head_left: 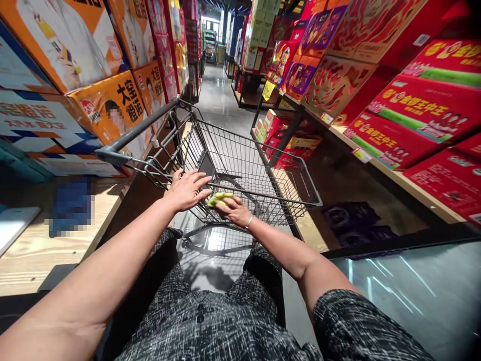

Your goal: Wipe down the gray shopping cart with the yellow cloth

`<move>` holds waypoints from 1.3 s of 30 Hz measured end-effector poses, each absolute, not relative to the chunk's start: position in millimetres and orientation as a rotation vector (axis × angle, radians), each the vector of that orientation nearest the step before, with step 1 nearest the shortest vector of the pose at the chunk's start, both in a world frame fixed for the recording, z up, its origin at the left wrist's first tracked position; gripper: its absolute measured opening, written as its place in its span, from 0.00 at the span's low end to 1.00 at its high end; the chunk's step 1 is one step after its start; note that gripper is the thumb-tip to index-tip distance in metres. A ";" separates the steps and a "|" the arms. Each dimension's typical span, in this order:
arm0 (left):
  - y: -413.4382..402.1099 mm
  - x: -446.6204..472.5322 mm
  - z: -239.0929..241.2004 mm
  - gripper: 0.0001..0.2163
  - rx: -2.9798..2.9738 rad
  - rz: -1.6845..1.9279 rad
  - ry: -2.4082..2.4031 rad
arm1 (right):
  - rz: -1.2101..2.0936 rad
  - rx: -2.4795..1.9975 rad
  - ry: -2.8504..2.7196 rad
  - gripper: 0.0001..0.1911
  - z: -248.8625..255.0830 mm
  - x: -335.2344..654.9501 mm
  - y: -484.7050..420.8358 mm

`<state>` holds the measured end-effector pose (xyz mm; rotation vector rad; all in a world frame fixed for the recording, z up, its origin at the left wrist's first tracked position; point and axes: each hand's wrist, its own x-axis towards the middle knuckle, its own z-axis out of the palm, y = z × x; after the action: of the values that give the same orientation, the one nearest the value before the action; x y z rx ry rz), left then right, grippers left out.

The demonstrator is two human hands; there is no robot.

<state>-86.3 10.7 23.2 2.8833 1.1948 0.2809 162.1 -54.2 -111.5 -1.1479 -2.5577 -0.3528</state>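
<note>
A dark metal shopping cart [240, 145] stands sideways across the aisle in front of me, its handle bar [139, 131] up to the left. My left hand [187, 190] lies over the near side rim of the cart, fingers spread apart. Just right of it, my right hand [237, 211], with a band at the wrist, is closed on a crumpled yellow-green cloth [221, 199] against the same rim. The fingertips under the cloth are partly hidden. Only wire mesh and the floor below show through the basket.
Stacked orange boxes [112, 105] rise on a wooden shelf at left. Red gift boxes [417, 110] fill the right shelf, whose wooden edge [391, 170] carries price tags. Dark purple packages [353, 220] lie beneath. The grey floor aisle [218, 87] runs on between shelves.
</note>
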 end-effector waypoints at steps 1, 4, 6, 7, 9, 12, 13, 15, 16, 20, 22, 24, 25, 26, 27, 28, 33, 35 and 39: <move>11.6 -86.4 20.8 0.26 2.895 0.275 1.187 | -0.316 -1.190 -2.600 0.16 -127.7 169.4 -63.0; 15.8 -90.6 16.0 0.34 2.936 0.252 1.172 | -0.191 -1.374 -2.708 0.12 -163.6 185.2 -86.7; 18.0 -93.3 15.6 0.35 2.950 0.235 1.175 | -0.137 -1.418 -2.755 0.08 -165.3 185.7 -93.5; 18.3 -93.7 16.0 0.35 2.954 0.230 1.179 | -0.134 -1.409 -2.758 0.08 -158.6 182.5 -93.6; 16.9 -91.1 16.9 0.34 2.962 0.230 1.190 | -0.206 -1.361 -2.668 0.13 -132.8 170.5 -88.8; 10.0 -78.3 16.3 0.30 2.982 0.266 1.265 | -0.411 -1.324 -2.335 0.22 -82.6 148.3 -75.4; 6.9 -72.4 15.2 0.29 2.996 0.278 1.271 | -0.465 -1.327 -2.228 0.24 -68.4 142.8 -71.1; 1.6 -61.3 11.9 0.30 3.011 0.299 1.241 | -0.511 -1.339 -2.123 0.26 -49.6 140.3 -66.1; -0.1 -57.2 10.0 0.31 3.011 0.312 1.211 | -0.513 -1.342 -2.105 0.26 -45.5 144.7 -66.3; 0.7 -53.9 3.3 0.29 2.974 0.376 1.147 | -0.506 -1.417 -2.006 0.23 -53.9 208.4 -89.1; 2.1 -55.3 2.3 0.28 2.973 0.382 1.150 | -0.532 -1.490 -1.931 0.21 -62.8 258.2 -111.1; 1.0 -53.2 3.7 0.28 2.976 0.362 1.196 | -0.592 -1.564 -1.854 0.21 -70.3 302.1 -133.6; -0.7 -50.2 5.1 0.29 2.976 0.342 1.232 | -0.631 -1.608 -1.812 0.22 -73.4 316.9 -142.6; -3.0 -46.0 6.7 0.29 2.978 0.318 1.260 | -0.668 -1.641 -1.771 0.23 -76.1 324.9 -149.0; -5.6 -40.8 8.4 0.30 2.982 0.293 1.267 | -0.696 -1.663 -1.741 0.24 -78.3 325.8 -152.0; -8.1 -35.1 9.8 0.30 2.989 0.268 1.248 | -0.714 -1.670 -1.723 0.24 -80.0 319.7 -151.2; -12.9 -13.3 10.1 0.30 2.989 0.242 1.092 | -0.670 -1.479 -1.944 0.20 -86.0 237.2 -106.5; -11.3 -11.8 7.9 0.28 2.987 0.293 1.093 | -0.591 -1.393 -2.097 0.20 -95.3 212.3 -88.2; -8.1 -14.6 5.5 0.24 2.969 0.353 1.065 | -0.188 -1.500 -2.380 0.19 -139.9 207.4 -83.9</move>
<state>-14.6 -8.1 5.5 2.9695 1.0651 0.3533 207.4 -83.9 -139.9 -1.5002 -2.3800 -0.1878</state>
